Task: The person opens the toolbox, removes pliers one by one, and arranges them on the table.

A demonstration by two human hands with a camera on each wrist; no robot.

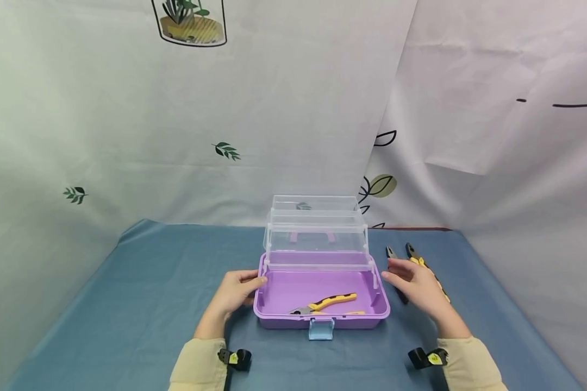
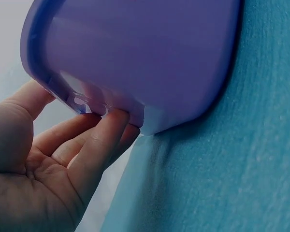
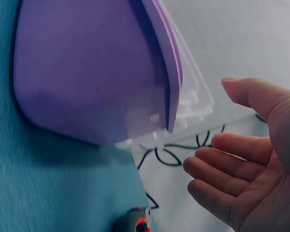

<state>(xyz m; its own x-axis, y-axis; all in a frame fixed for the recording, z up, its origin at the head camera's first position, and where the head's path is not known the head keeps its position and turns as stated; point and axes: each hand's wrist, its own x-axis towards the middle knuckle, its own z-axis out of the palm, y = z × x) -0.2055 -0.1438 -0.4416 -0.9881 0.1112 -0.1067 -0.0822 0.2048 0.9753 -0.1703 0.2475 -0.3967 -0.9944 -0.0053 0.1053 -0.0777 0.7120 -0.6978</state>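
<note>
A purple plastic toolbox (image 1: 283, 322) stands on the table with its clear lid (image 1: 318, 239) raised and a pale blue latch (image 1: 320, 329) hanging in front. Inside lie pliers (image 1: 335, 300) with yellow and black handles, and part of another yellow handle (image 1: 356, 313) shows behind the front rim. My left hand (image 1: 235, 293) grips the box's left side, thumb over the rim (image 2: 36, 63), fingers against the outer wall. Apart from the right side, my right hand (image 3: 246, 169) holds nothing, thumb spread from loosely bent fingers.
Right of the box, beside and partly behind my right hand, lie yellow-handled pliers (image 1: 411, 251) and dark-handled pliers (image 1: 390, 252). A blue cloth (image 1: 171, 271) covers the table. Pale fabric (image 1: 298, 108) with leaf prints hangs behind and at both sides.
</note>
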